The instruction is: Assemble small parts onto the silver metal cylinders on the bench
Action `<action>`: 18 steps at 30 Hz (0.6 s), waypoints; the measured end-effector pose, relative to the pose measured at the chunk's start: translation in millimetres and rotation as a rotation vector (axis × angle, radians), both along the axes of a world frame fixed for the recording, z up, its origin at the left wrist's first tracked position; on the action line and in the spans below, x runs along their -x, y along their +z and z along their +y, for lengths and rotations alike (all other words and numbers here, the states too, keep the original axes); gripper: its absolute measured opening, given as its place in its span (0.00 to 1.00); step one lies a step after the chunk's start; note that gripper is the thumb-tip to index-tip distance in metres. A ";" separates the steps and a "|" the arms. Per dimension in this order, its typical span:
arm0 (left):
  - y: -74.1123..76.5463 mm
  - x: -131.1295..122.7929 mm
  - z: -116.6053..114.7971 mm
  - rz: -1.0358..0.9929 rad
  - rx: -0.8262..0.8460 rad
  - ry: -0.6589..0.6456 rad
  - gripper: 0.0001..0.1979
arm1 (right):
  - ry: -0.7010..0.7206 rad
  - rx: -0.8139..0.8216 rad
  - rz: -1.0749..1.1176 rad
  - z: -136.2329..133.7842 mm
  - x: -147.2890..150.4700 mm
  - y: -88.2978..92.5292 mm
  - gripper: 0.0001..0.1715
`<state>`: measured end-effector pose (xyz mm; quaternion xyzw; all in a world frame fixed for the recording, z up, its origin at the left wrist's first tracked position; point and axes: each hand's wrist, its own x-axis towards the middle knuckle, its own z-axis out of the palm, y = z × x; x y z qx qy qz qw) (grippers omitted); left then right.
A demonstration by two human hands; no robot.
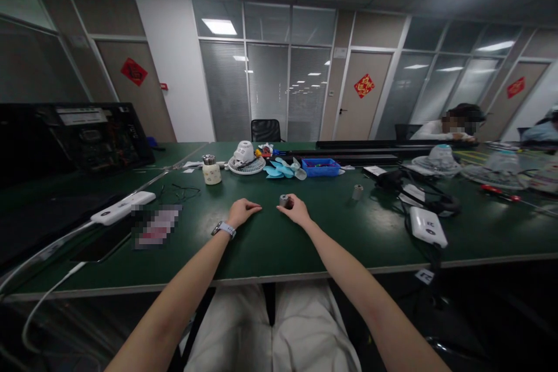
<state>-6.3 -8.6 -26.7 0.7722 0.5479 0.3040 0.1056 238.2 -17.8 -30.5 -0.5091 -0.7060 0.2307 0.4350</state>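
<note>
My right hand (pixel 297 210) is closed around a small grey metal cylinder (pixel 283 201), with the thumb on the near side and the fingers curled over the far side. The cylinder stands upright at the table surface; whether it touches the table is hard to tell. To its left, my left hand (pixel 243 211) rests by the green table (pixel 270 250) with its fingers stretched toward the cylinder and nothing visible in them. A watch (pixel 224 229) is on the left wrist. A second grey metal cylinder (pixel 357 192) stands upright to the right, apart from both hands.
Behind the hands lie light-blue fan blades (pixel 281 168), a blue tray (pixel 320 167), a white fan part (pixel 244 158) and a cream jar (pixel 211 171). A power strip (pixel 124 208) lies left. A white power bank (pixel 428 226) and cables lie right. A person sits at far right.
</note>
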 end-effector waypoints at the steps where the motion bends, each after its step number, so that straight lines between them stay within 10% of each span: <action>1: -0.2 0.6 -0.8 -0.009 0.001 -0.002 0.22 | 0.040 -0.003 -0.002 -0.7 -3.2 2.7 0.25; 6: 0.0 4.9 -5.3 -0.210 -0.003 0.057 0.29 | 0.037 -0.046 0.024 -0.6 -58.2 8.3 0.23; 13: 2.6 3.9 -5.0 -0.442 0.019 0.189 0.30 | -0.644 0.024 -0.013 -1.6 -183.3 -1.5 0.25; 18: 4.4 2.7 -11.9 -0.452 0.010 0.235 0.29 | -0.906 0.135 -0.097 -6.4 -204.8 -5.2 0.26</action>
